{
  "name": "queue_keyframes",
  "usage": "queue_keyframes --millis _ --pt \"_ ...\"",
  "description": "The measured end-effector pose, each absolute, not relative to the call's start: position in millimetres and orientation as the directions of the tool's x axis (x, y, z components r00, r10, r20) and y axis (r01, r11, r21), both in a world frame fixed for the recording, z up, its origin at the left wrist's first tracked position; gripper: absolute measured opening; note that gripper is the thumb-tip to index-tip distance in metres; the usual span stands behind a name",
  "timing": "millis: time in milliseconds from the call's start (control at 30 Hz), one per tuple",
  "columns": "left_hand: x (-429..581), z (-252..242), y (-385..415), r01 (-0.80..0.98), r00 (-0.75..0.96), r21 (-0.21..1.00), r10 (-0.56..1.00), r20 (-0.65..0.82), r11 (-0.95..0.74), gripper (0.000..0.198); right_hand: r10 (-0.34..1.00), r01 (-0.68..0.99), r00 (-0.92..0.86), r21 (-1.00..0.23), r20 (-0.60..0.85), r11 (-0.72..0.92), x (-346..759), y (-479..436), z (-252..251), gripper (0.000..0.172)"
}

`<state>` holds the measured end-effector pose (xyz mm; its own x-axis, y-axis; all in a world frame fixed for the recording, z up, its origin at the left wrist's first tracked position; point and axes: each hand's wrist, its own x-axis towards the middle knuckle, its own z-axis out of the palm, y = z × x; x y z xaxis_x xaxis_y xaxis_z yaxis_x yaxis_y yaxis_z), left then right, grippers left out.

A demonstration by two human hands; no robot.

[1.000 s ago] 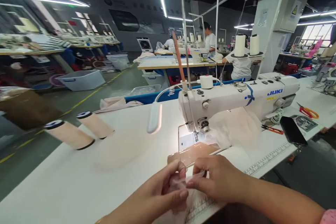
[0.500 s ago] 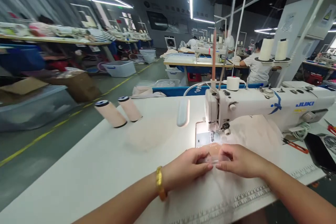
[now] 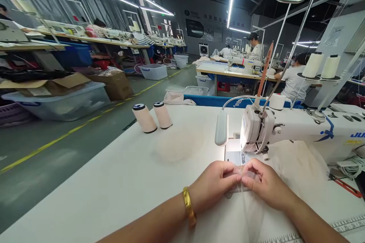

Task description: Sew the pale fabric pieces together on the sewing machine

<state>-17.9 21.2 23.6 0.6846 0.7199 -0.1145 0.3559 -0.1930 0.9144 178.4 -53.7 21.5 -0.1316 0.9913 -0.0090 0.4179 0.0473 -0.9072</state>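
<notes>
In front of the white sewing machine point(image 3: 296, 129), my left hand point(image 3: 216, 182) and my right hand point(image 3: 266, 186) meet, thumbs and fingertips almost touching. Both pinch a thin, sheer, pale fabric point(image 3: 251, 212), which drapes down from my fingers toward the table edge. A gold bracelet point(image 3: 188, 205) circles my left wrist. Just beyond my fingertips are the presser foot point(image 3: 243, 157) and the metal needle plate point(image 3: 232, 156). More of the sheer, pale material point(image 3: 299, 163) lies right of the needle, under the machine arm. My fingers partly hide the pinched edge.
Two pale pink thread cones point(image 3: 145, 118) stand on the white table point(image 3: 114, 174). A small lamp point(image 3: 221, 128) hangs left of the machine head. Orange-handled snips point(image 3: 346, 186) lie at right, and a printed ruler point(image 3: 348, 224) runs along the front edge. Co-workers sit farther back.
The view has turned left, so the machine and table items appear farther right. My hands have come closer together, still pinching the fabric.
</notes>
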Motion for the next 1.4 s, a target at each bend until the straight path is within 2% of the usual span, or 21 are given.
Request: queue_keyframes --millis 300,467,667,833,1000,1200,1400 --pt "-14.6 25.9 12.8 0.286 0.726 0.92 0.688 -0.027 -0.266 0.036 0.996 0.397 -0.066 -0.915 0.051 0.073 173.2 -53.3 16.0 0.021" --pt "-11.5 21.6 10.2 0.328 0.597 0.891 0.8 0.061 -0.312 0.018 0.996 0.451 -0.035 -0.888 0.087 0.094 172.1 -55.4 15.2 0.021" --pt "-7.2 18.1 7.4 0.248 0.582 0.959 0.812 -0.035 -0.137 0.023 0.993 0.48 0.003 -0.871 0.118 0.102 170.9 -56.9 14.6 0.02" --pt "-5.2 17.0 8.1 0.204 0.575 0.972 0.818 -0.024 -0.115 0.022 0.989 0.507 0.014 -0.853 0.148 0.12 171.1 -56.3 12.0 0.018" --pt "-6.0 17.5 10.3 0.244 0.612 0.965 0.787 -0.076 -0.096 0.019 0.987 0.523 0.011 -0.842 0.162 0.133 171.5 -55.8 10.0 0.016" --pt "-7.4 18.4 10.6 0.25 0.593 0.956 0.805 -0.027 -0.152 0.026 0.983 0.54 0.026 -0.83 0.179 0.137 171.2 -55.3 8.8 0.015" --pt "-6.6 16.3 11.0 0.222 0.597 0.97 0.8 -0.056 -0.098 0.027 0.985 0.543 0.013 -0.828 0.173 0.139 171.3 -56.0 9.0 0.017"
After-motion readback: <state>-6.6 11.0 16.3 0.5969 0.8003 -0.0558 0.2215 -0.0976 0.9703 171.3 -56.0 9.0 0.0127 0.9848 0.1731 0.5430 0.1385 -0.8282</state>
